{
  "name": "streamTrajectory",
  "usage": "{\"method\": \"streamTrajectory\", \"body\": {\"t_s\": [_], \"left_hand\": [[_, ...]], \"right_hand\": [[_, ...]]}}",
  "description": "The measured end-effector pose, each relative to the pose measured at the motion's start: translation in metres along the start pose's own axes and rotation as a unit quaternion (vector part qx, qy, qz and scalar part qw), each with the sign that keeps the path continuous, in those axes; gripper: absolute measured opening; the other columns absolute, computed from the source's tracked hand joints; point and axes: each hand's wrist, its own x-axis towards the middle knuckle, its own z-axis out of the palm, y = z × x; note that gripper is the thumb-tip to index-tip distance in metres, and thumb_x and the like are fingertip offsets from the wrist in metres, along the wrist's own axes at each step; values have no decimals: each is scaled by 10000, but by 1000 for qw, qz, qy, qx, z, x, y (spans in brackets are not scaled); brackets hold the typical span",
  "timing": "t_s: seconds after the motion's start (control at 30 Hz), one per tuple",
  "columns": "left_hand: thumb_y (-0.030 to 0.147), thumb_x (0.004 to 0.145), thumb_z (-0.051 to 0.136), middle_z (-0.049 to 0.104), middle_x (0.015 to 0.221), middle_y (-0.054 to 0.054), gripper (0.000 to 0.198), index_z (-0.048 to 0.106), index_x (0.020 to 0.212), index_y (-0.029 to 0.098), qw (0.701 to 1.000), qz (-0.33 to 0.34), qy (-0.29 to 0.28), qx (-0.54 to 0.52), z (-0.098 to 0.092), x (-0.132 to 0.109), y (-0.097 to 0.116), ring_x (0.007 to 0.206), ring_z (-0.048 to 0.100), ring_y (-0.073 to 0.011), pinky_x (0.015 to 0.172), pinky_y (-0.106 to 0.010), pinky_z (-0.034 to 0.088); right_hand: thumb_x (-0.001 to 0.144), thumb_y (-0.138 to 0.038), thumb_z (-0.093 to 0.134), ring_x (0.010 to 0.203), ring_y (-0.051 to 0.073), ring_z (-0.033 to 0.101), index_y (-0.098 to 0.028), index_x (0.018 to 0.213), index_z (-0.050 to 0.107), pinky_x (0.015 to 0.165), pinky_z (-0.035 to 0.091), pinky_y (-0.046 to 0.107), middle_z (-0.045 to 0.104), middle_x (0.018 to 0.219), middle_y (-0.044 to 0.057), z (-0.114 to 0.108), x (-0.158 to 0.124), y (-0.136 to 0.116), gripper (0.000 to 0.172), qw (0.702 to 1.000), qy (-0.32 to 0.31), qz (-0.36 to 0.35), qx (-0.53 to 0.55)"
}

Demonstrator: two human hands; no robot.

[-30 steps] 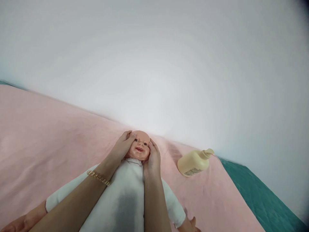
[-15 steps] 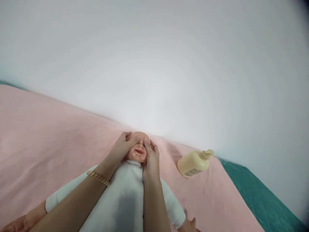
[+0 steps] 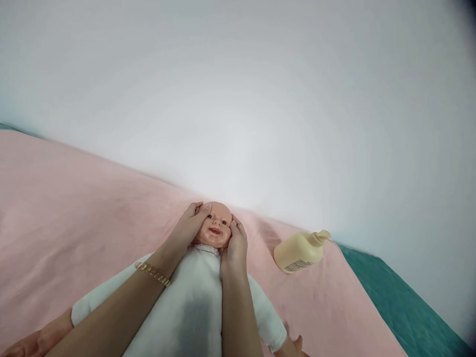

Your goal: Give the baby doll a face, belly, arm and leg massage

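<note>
Thumbs have slid off the eyes of the doll [image 3: 216,229] to its temples. Left hand [image 3: 187,229] and right hand [image 3: 235,246] grasp its head. Bottle [image 3: 299,251] lies near the blanket [image 3: 74,208] right edge.

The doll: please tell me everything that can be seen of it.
The doll is a baby doll lying on its back on the pink blanket, head away from the camera. The head looks like glossy hard plastic, bald, with a smiling face; the soft body wears a white garment with short sleeves, and bare plastic arms spread to both sides. The left hand and right hand cup the sides of its head.
</note>
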Motion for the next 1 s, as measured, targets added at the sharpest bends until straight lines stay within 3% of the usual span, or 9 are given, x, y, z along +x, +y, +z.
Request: {"method": "streamTrajectory", "body": {"t_s": [0.13,0.27,0.37,0.53,0.83,1.0], "left_hand": [[286,1000,504,650,1191,-144,244,567,1186,140,1000,-9,1,-10,1,1,0,1118,637,-255,969,-375,500],[367,976,575,650,1207,-134,302,575,1180,144,1000,-3,-3,3,1,-4,2,1100,646,-250,944,-344,507],[387,902,693,631,1243,-132,421,561,1221,145,1000,5,-2,27,0,-7,3,1123,631,-266,948,-347,499],[294,842,755,617,1238,-162,471,539,1222,118,999,2,-1,48,-1,-7,5,1091,641,-284,893,-351,517],[281,868,698,637,1194,-123,365,568,1184,153,1000,11,7,26,0,-2,0,1125,625,-273,959,-366,491],[255,932,624,651,1162,-115,281,554,1185,156,1000,-11,4,-14,0,-3,2,1079,648,-243,921,-335,518]], "right_hand": [[768,-284,594,957,195,713,-211,1080,668,903,565,361,744,1078,48,1,-1,-1,329,1000,4,12,25],[770,-420,682,928,212,711,-202,974,662,868,576,364,748,988,45,3,-4,-4,298,999,-32,2,13],[712,-484,774,893,220,713,-186,955,642,817,585,343,744,939,55,4,-6,-6,406,1000,-26,-4,-9],[638,-400,842,953,230,712,-188,1105,596,822,588,345,726,1063,73,2,-6,-6,568,1000,-6,18,-17],[691,-342,755,862,201,713,-220,1009,644,796,590,339,736,912,18,1,-1,-2,357,1000,13,17,6],[681,-247,670,909,217,726,-220,1049,669,872,579,379,756,1002,42,2,1,-6,369,997,10,53,59]]}}
